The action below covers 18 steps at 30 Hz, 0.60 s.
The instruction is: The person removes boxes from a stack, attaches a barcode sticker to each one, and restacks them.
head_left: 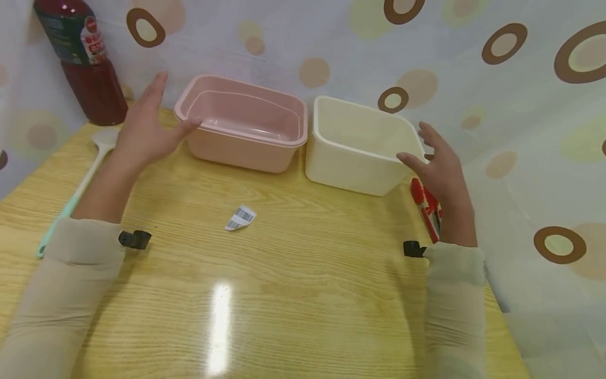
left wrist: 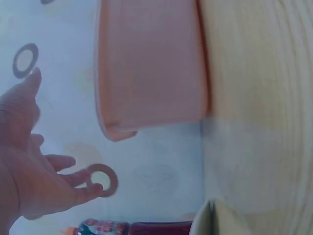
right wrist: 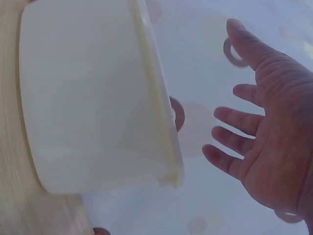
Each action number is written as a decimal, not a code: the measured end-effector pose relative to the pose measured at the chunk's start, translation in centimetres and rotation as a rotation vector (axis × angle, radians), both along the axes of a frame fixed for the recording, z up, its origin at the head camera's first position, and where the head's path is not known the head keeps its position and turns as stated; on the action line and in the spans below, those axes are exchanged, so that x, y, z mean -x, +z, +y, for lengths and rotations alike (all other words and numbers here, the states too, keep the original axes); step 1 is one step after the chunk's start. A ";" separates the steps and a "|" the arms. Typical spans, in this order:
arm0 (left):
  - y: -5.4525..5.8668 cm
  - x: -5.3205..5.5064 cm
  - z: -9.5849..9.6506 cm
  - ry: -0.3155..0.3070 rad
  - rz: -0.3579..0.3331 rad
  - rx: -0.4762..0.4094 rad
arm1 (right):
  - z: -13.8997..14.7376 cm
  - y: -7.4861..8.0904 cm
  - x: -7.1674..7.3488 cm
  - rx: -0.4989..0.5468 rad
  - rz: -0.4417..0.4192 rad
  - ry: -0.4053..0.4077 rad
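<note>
Two plastic bins stand side by side at the back of the wooden table. The pink bin (head_left: pixel 241 150) is on the left, the cream bin (head_left: pixel 352 171) on the right. My left hand (head_left: pixel 149 129) is at the pink bin's left end, thumb toward its rim, fingers spread and holding nothing. In the left wrist view a gap shows between that hand (left wrist: pixel 44 166) and the pink bin (left wrist: pixel 151 63). Beside the cream bin's right end is my right hand (head_left: pixel 440 163), also spread and holding nothing. The right wrist view shows that hand (right wrist: pixel 274 117) apart from the cream bin (right wrist: pixel 93 98).
A bottle of dark red liquid (head_left: pixel 92 89) stands at the back left corner. A spatula with a mint handle (head_left: pixel 71 202) lies along the left side. Red-handled utensils (head_left: pixel 421 202) lie partly hidden under my right wrist. A barcode label (head_left: pixel 240 217) lies mid-table.
</note>
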<state>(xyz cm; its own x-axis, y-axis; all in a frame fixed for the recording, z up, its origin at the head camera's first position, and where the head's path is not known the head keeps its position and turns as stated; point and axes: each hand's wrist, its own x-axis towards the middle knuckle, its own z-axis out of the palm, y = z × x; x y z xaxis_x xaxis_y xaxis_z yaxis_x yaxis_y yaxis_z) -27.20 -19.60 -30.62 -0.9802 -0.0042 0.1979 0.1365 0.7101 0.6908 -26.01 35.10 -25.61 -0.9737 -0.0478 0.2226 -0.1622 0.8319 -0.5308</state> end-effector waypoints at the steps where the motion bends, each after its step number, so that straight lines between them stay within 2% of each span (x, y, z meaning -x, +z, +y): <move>1: 0.3 -0.2 0.3 -0.014 0.017 0.002 | -0.4 0.2 -0.2 0.012 0.008 0.012; 5: 1.3 -1.5 2.0 -0.095 0.039 0.029 | -2.6 0.7 -0.7 0.044 0.051 0.072; 11: 2.1 -3.3 4.5 -0.268 0.073 0.174 | -5.9 0.3 -1.1 0.068 0.088 0.174; 15: 2.2 -4.0 5.6 -0.324 0.042 0.271 | -7.6 -0.6 -1.1 0.072 0.070 0.240; 18: 1.7 -4.1 6.3 -0.401 0.012 0.327 | -9.0 -1.3 -1.1 0.066 0.047 0.278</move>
<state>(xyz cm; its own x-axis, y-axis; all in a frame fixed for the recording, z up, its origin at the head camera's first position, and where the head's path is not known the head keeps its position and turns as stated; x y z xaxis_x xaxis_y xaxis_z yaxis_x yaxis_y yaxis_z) -23.07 -13.32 -28.91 -0.8896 0.4358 0.1369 0.4490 0.7789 0.4380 -24.90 26.05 -26.90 -0.9136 -0.2957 0.2791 -0.4053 0.7160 -0.5684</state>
